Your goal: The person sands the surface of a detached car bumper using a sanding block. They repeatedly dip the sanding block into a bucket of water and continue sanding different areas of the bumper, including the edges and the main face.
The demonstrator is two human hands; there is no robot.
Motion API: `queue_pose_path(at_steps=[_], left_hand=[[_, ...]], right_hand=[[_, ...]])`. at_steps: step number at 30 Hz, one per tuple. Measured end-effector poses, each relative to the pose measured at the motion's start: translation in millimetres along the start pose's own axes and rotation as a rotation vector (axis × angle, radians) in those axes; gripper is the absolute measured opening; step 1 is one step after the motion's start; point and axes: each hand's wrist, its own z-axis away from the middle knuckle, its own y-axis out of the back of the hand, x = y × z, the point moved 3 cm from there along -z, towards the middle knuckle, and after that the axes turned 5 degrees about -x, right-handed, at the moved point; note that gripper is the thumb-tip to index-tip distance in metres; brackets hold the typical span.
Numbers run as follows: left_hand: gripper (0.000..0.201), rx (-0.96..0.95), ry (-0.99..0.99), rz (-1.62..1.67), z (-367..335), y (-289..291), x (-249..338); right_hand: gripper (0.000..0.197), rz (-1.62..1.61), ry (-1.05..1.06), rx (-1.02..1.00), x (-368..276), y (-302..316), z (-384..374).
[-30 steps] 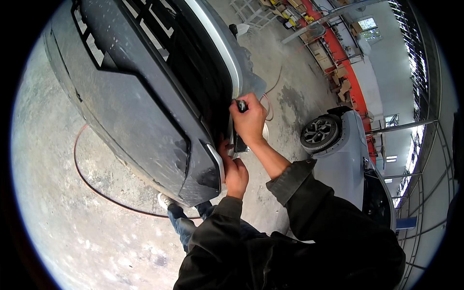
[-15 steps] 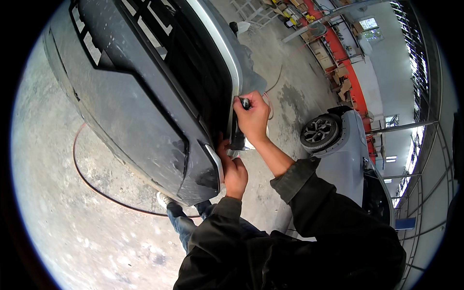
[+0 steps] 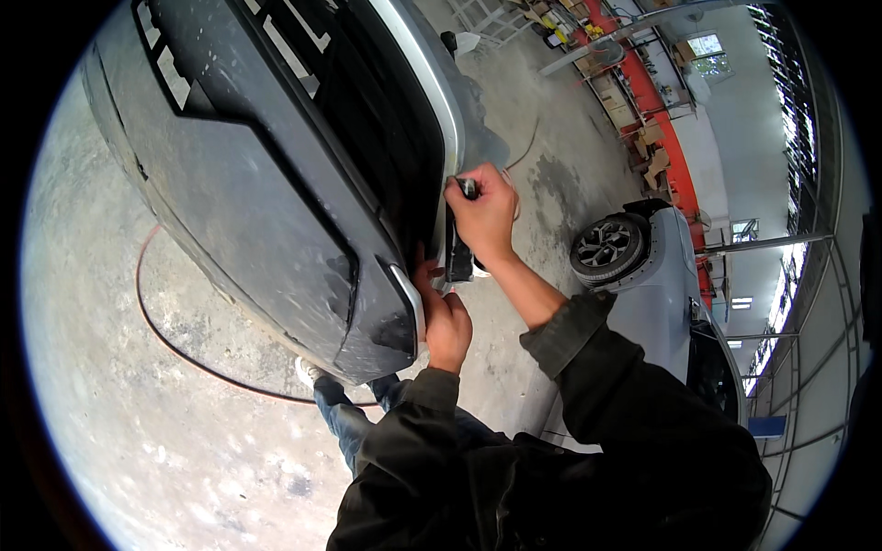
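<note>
A large grey car bumper with scuffs and dust on it stretches from the upper left toward me. My right hand is closed around the top of a long, narrow black block, its exact kind unclear. That block lies along the inner edge of the bumper's near end, by the silver trim strip. Just below, my left hand grips the bumper's near corner, fingers reaching up along its edge close to the block's lower end. Some left fingertips are hidden.
A reddish hose curves across the concrete floor at left. To the right stands a silver-grey car with an exposed wheel. Shelves with boxes line the back wall.
The black block has swung slightly to the right and more of it shows. My right hand has shifted a little, while my left hand stays at the bumper corner.
</note>
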Motion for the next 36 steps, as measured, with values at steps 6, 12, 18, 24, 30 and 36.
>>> queue_pose_path(at_steps=[6, 12, 18, 24, 30, 36], left_hand=[[0.066, 0.013, 0.026, 0.017, 2, -4, -1], [0.063, 0.028, -0.042, -0.033, 0, -2, -5], [0.058, 0.003, 0.028, 0.057, 2, -5, 0], [0.062, -0.009, 0.021, 0.064, 2, -1, 3], [0.062, -0.055, 0.102, 0.074, 2, -7, 7], [0.058, -0.055, -0.108, -0.062, -21, -8, 23]], right_hand=[[0.016, -0.057, 0.015, 0.051, 6, -1, 0], [0.017, -0.043, -0.029, -0.013, 4, -4, 5], [0.017, -0.075, -0.010, 0.025, 10, -4, -5], [0.017, -0.110, -0.019, 0.004, 7, -4, -11], [0.011, -0.409, -0.262, -0.285, 28, 34, 13], [0.016, -0.784, -0.580, -0.316, 47, 79, 8]])
